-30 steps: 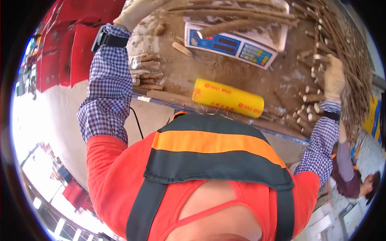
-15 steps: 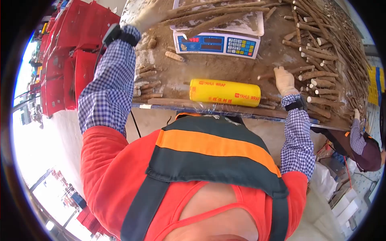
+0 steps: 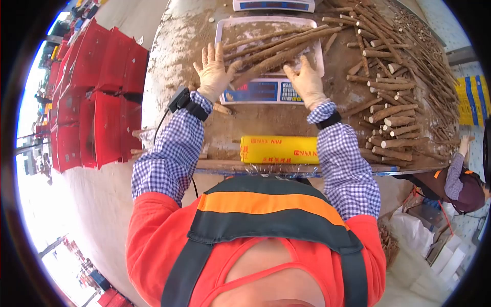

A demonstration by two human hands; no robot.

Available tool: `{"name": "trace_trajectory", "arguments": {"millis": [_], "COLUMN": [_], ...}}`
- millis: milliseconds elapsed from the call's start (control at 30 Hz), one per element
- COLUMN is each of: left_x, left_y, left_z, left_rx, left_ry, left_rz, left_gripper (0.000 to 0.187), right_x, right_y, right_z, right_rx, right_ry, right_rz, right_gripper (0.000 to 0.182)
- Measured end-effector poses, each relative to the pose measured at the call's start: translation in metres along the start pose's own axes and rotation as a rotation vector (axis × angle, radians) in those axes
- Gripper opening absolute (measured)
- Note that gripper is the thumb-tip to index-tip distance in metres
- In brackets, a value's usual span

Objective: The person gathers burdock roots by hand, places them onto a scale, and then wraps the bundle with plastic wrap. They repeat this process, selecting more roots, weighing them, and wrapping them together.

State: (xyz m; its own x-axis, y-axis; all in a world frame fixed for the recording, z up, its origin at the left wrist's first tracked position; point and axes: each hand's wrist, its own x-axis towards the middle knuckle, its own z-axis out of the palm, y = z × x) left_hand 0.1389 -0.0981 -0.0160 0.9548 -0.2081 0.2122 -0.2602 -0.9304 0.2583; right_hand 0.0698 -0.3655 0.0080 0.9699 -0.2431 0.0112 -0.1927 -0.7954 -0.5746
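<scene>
The dirt-strewn table (image 3: 286, 119) is flanked by red bins (image 3: 89, 92) and heaped at right with cut sticks (image 3: 396, 110); long sticks (image 3: 273, 57) are borne on a scale (image 3: 255, 100). The left hand (image 3: 213, 71) and right hand (image 3: 307, 84) are held apart, fingers splayed, beside the long sticks. The right hand, seen earlier beside the yellow roll (image 3: 279, 149), is now placed at the scale.

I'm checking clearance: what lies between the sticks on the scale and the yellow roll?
Head view: scale's front panel, partly hidden by the right hand, then tabletop.
</scene>
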Motion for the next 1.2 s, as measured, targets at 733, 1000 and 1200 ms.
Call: {"name": "trace_trajectory", "arguments": {"millis": [733, 1000, 1200], "left_x": [-0.01, -0.092, -0.18], "left_y": [0.12, 0.149, 0.22], "left_z": [-0.041, -0.042, -0.032], "left_rx": [-0.844, -1.707, -0.276], "left_ry": [-0.395, -0.847, -0.148], "left_rz": [-0.013, -0.055, 0.189], "left_gripper": [0.052, 0.048, 0.072], "right_x": [0.001, -0.102, -0.169], "right_y": [-0.015, 0.004, 0.046], "right_z": [0.055, -0.011, -0.017], "right_rx": [1.253, 1.394, 1.882], "right_ry": [-0.185, -0.379, -0.437], "right_rz": [0.086, 0.219, 0.326], "right_gripper": [0.046, 0.068, 0.054]}}
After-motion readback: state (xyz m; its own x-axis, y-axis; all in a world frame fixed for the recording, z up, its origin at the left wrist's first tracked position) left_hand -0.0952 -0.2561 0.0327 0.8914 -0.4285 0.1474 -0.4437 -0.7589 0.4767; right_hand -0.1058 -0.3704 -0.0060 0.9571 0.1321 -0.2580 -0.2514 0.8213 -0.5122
